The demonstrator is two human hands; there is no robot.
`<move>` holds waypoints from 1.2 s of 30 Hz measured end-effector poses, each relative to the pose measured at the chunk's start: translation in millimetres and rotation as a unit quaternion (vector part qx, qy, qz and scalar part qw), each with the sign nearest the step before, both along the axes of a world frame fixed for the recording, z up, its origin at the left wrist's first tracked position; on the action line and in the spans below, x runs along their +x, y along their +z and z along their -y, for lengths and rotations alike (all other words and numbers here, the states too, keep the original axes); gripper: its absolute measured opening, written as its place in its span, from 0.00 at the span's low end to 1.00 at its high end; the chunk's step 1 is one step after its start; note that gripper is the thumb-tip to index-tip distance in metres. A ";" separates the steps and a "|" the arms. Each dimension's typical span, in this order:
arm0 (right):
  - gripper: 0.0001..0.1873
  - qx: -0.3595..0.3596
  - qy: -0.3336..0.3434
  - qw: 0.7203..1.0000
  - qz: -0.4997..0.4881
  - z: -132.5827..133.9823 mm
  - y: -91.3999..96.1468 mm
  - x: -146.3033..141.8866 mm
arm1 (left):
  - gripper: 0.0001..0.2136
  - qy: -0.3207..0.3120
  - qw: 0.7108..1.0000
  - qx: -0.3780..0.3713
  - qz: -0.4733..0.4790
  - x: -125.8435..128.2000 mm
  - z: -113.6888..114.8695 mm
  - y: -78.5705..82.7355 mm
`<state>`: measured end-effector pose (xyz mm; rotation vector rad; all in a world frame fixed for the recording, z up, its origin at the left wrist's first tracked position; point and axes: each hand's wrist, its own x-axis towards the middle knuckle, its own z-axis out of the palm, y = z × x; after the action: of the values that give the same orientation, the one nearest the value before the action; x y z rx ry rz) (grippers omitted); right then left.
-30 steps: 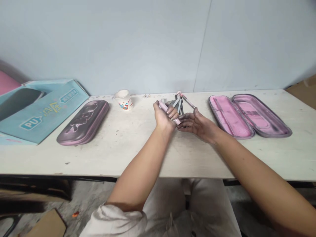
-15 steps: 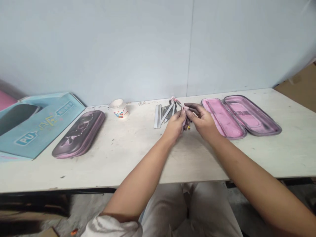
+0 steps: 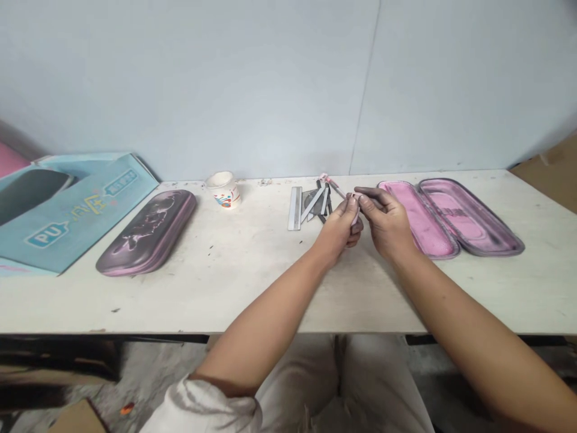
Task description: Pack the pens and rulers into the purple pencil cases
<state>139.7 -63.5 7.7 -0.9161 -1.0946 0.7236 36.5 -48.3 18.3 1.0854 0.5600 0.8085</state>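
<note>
My left hand [image 3: 341,231] is closed, thumb on top and fingers curled under, around a small pale pinkish piece [image 3: 356,211] mostly hidden by the fingers. Close against it, my right hand [image 3: 384,219] pinches with thumb and index finger; what lies between them is too small to name. Both are held over the middle of the table, with dark-smudged fingertips. Just beyond the left hand lie a clear ruler [image 3: 294,208], a dark set of flat drawing tools [image 3: 312,202] and a pencil-like stick with a pink end [image 3: 334,184].
To the right, an open pink pencil case [image 3: 480,218] lies flat, partly behind my right hand. At left are a closed dark pencil case [image 3: 146,234], a paper cup [image 3: 224,190] and a light-blue box [image 3: 81,216]. A grey wall [image 3: 270,90] closes off the back of the table.
My view has shifted slightly. Both hands have moved a little to the right, still close together. A yellow tip seen beneath them before is out of sight now.
</note>
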 end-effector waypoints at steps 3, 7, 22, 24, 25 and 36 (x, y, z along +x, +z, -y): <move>0.13 -0.021 -0.006 0.999 0.035 3.2 2.3 0.7 | 0.17 0.011 1.000 -0.004 0.020 0.6 -1.3 0.7; 0.11 -0.002 -0.026 0.990 0.136 7.3 6.8 1.3 | 0.15 0.052 0.998 -0.002 0.019 -1.8 -2.5 1.8; 0.22 -0.042 0.121 0.991 0.040 18.2 11.0 -10.1 | 0.12 0.074 0.993 -0.033 0.085 -15.9 -11.1 18.0; 0.22 -0.091 0.157 0.983 -0.023 15.7 7.8 -14.1 | 0.12 0.074 0.986 -0.061 0.136 -23.2 -14.5 20.2; 0.22 -0.120 0.181 0.975 -0.050 14.3 5.7 -15.8 | 0.14 0.081 0.980 -0.078 0.166 -27.0 -16.6 21.2; 0.23 -0.213 0.260 0.934 -0.121 14.3 -1.1 -23.2 | 0.19 0.157 0.936 -0.179 0.258 -37.4 -27.5 20.3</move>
<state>116.5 -77.9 6.5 -0.8681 -0.9808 1.5179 -0.9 -20.8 38.6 0.4192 0.4112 1.1715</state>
